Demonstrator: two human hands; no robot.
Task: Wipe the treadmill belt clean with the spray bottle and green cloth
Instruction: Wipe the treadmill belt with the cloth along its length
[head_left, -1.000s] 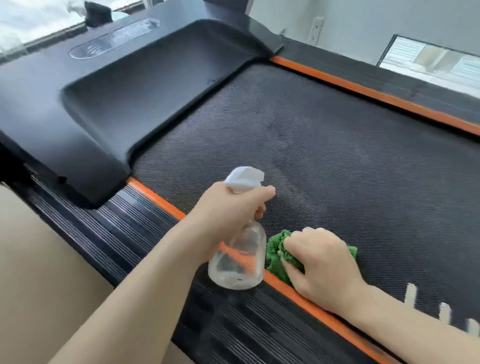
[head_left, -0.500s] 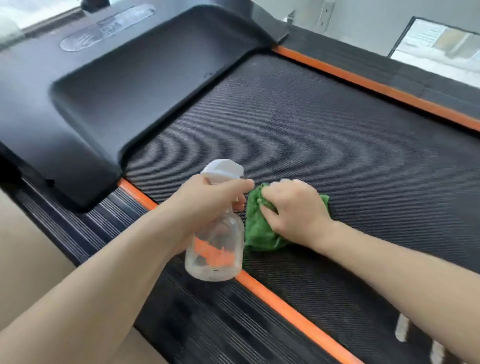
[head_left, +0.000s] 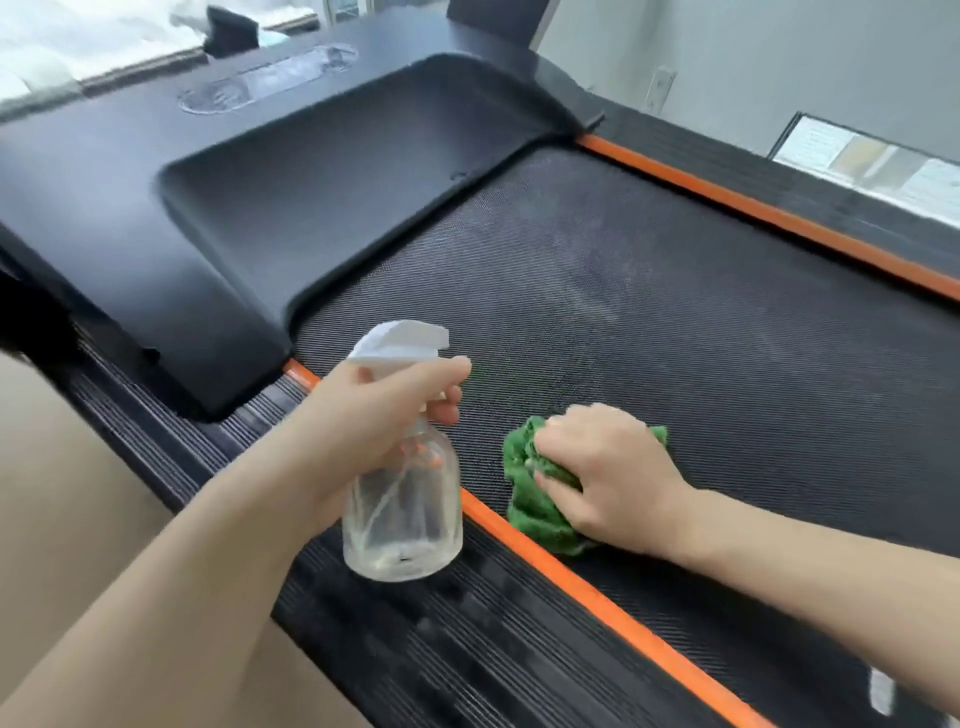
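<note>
At the belt's near edge, the right hand (head_left: 613, 478) — clenched on the green cloth (head_left: 535, 509) — has swept back beside the orange strip (head_left: 571, 587); the left hand (head_left: 374, 431) grips the spray bottle (head_left: 402, 509) aloft — wiping underway on the treadmill belt (head_left: 675, 338).

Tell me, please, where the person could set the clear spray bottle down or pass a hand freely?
The textured black treadmill belt lies bare between the black motor cover and the far orange strip. The ribbed black side rail is also bare. It is crowded at the near orange strip: left hand with clear spray bottle, right hand on green cloth.
</note>
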